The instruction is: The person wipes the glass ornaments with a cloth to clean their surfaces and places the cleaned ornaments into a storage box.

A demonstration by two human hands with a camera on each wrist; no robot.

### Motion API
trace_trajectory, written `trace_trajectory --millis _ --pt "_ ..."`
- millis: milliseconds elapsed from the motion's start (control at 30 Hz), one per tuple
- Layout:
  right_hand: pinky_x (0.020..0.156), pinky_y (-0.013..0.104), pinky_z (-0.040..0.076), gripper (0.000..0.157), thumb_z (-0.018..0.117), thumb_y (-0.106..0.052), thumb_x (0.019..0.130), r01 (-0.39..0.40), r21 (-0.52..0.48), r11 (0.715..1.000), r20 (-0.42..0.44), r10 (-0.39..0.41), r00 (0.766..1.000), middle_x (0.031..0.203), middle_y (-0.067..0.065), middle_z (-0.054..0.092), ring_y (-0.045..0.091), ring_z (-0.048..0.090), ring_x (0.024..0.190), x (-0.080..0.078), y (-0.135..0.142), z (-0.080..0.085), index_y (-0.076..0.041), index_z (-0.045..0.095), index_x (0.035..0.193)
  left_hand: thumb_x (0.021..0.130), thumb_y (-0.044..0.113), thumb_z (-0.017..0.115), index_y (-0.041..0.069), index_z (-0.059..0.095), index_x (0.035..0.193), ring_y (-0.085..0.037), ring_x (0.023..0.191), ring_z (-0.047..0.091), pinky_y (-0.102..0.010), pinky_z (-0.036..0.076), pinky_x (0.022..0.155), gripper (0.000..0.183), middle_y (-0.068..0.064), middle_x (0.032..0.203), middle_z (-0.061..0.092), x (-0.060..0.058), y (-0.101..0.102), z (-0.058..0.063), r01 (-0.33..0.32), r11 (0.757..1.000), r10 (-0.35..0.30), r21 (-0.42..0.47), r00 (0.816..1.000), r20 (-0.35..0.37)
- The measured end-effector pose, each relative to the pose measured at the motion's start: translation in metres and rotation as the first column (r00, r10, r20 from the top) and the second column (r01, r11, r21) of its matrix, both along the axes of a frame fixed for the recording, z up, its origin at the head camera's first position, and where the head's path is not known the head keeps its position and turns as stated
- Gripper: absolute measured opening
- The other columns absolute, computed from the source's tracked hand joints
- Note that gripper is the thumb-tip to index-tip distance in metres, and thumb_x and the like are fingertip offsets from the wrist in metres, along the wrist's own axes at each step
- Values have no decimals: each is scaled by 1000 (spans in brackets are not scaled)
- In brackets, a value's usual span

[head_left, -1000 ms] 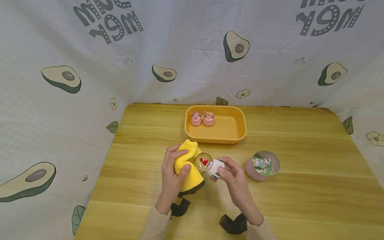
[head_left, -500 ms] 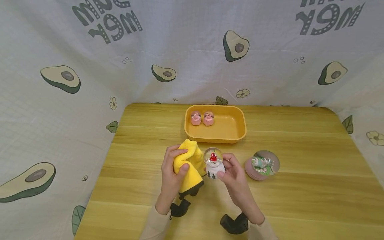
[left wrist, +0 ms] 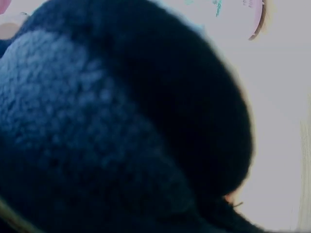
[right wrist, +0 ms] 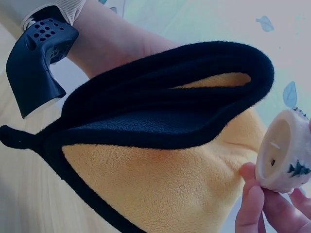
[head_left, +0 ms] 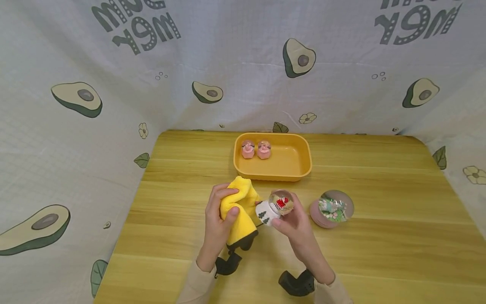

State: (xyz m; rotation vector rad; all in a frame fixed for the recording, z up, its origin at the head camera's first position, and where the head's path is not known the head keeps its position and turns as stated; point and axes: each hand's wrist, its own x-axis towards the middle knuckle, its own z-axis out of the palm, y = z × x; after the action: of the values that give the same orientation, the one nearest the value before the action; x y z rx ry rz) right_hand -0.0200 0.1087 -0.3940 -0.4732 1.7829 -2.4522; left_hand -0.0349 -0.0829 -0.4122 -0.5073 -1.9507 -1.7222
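My left hand (head_left: 217, 226) grips a bunched yellow cloth (head_left: 244, 226) with a dark border. Folds of that cloth (left wrist: 97, 111) fill most of the left wrist view, hiding the hand there. In my right hand (head_left: 298, 230) is a small snow globe (head_left: 267, 212) with a red figure inside and a white base bearing green trees. It is tilted, its clear dome to the right and its base toward the cloth. The right wrist view shows the hollow underside of the base (right wrist: 279, 150), with fingers (right wrist: 250, 206) around its edge.
A yellow-orange tray (head_left: 290, 157) behind the hands holds two small pink snow globes (head_left: 256, 150). To the right of my right hand stands a larger snow globe (head_left: 330, 211) on a pink base. Patterned fabric (head_left: 247, 63) hangs behind the wooden table (head_left: 395, 219).
My right hand has turned the small snow globe from dome toward the cloth, through upright, to dome rightward with its base toward the cloth. The left hand and cloth have hardly moved.
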Motion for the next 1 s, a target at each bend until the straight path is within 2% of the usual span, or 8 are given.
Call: trace_trajectory --millis 200,333,633,767,833,867,933,1000 --pt "83 25 49 47 60 14 79 62 41 997 -24 -61 998 120 9 52 17 53 105 1 -1 3 -7 51 121 94 49 53 6 57 113 -26 102 53 -31 45 85 48 -12 113 54 0 2 2 16 1000 -16 -5 1000 10" --pt "80 24 49 48 62 17 77 107 120 987 -88 -97 991 115 7 56 17 53 103 1 1 5 -1 52 120 95 48 51 5 57 113 -26 101 53 -31 45 84 47 -13 112 54 0 3 0 39 999 -39 -7 999 -9" --pt "97 26 40 51 67 22 73 129 181 975 -274 -76 959 119 20 54 23 51 114 1 -1 4 9 51 119 97 47 50 6 55 119 -26 102 53 -32 46 85 46 -11 115 53 2 7 2 82 996 -82 -22 996 22" --pt "93 25 44 56 71 22 70 140 261 955 -347 -42 937 119 22 51 23 49 113 0 0 5 7 54 121 97 47 50 8 54 121 -25 104 53 -33 46 85 45 -10 118 53 2 7 3 79 996 -78 -27 995 55" --pt "90 24 46 52 73 15 74 158 304 940 -400 -25 916 118 19 52 21 51 110 -1 1 4 6 55 121 97 46 49 9 54 121 -25 104 53 -33 46 85 45 -9 119 54 2 7 3 76 997 -73 -32 995 61" --pt "90 23 46 48 74 8 77 183 322 929 -449 -20 893 118 18 53 21 52 108 -1 1 4 6 55 121 97 46 49 9 54 121 -25 104 53 -33 46 85 44 -9 119 54 2 7 3 78 996 -76 -36 995 60" --pt "92 25 45 42 74 -6 82 238 350 906 -553 -5 833 116 17 56 22 54 107 -3 2 3 6 57 119 98 45 48 8 54 122 -25 104 53 -33 46 86 44 -10 120 54 2 6 3 94 994 -91 -48 994 53" --pt "93 25 44 40 71 -18 87 297 357 885 -657 12 754 115 17 59 23 56 107 -6 2 2 6 58 116 99 43 47 7 53 123 -26 105 53 -34 46 87 44 -10 120 54 1 6 4 120 991 -117 -67 992 52"
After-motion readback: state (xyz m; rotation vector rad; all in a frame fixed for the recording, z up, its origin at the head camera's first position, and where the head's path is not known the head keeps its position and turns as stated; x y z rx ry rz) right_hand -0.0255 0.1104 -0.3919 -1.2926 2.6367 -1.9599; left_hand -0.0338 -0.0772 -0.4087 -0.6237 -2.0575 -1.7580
